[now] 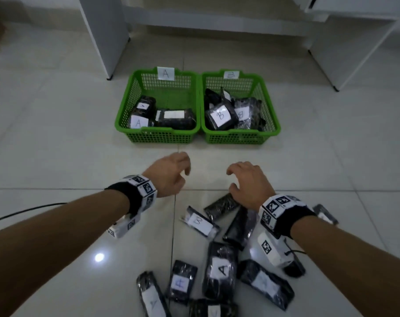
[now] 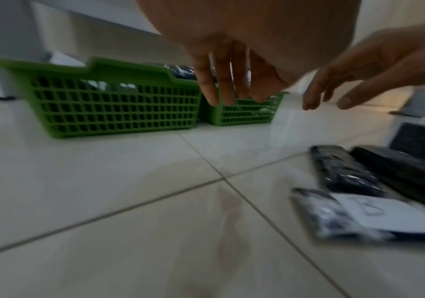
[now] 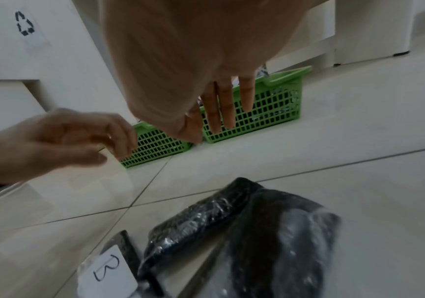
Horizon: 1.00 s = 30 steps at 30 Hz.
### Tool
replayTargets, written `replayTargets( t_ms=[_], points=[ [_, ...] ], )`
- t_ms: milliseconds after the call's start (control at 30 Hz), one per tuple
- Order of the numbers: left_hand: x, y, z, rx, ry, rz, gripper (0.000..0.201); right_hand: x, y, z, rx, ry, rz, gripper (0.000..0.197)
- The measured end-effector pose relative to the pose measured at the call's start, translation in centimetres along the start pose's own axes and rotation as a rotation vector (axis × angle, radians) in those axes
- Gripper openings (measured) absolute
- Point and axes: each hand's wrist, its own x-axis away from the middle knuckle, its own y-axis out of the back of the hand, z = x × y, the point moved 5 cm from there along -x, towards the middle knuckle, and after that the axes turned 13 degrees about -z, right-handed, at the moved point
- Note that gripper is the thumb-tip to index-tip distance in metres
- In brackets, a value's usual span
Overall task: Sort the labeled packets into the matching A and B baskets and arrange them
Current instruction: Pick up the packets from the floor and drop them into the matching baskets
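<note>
Left hand [image 1: 169, 177] empty, fingers loosely curled, right hand [image 1: 249, 181] empty, fingers spread above unlabelled packet [image 1: 221, 205], B packet [image 1: 200, 221] beside it

- The black plastic-wrapped packet at the bottom of the floor pile [image 1: 213, 309] is cut off by the head view's lower edge, and the letter on its white label cannot be read.
- The long black packet beside it [image 1: 151, 295] also runs off the bottom edge.
- The right wrist band hides most of a small black packet at the pile's right side [image 1: 326, 213].
- In the green plastic mesh basket tagged B [image 1: 272, 124], the rear black packets [image 1: 213, 97] overlap and show no readable label.
- In the left wrist view, motion blur smears the B-labelled packet [image 2: 374, 215], which the right edge crops.
- In the right wrist view, the large black wrapped packet [image 3: 277, 242] runs off the bottom edge.
</note>
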Motion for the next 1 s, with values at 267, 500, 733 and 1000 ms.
replayTargets(
  t_ms=[267, 500, 733, 1000],
  points=[
    [2.6, -8.3, -5.4, -0.037, -0.185, 0.540, 0.062, 3.8, -2.4, -1.7, -0.044, 0.007, 0.244, 0.044],
    [3.6, -8.0, -3.7, 0.045, -0.184, 0.437, 0.051, 2.3, -4.5, -1.2, 0.036, 0.084, 0.227, 0.048],
    [4.0, -4.4, -0.3, 0.080, -0.023, 0.223, 0.041, 0.1, -4.5, -2.2, -0.297, -0.158, 0.008, 0.023],
    [1.9, 0.3, 3.4, 0.081, 0.212, -0.086, 0.046, -2.0, -2.4, -1.2, -0.658, -0.445, -0.107, 0.026]
  ],
)
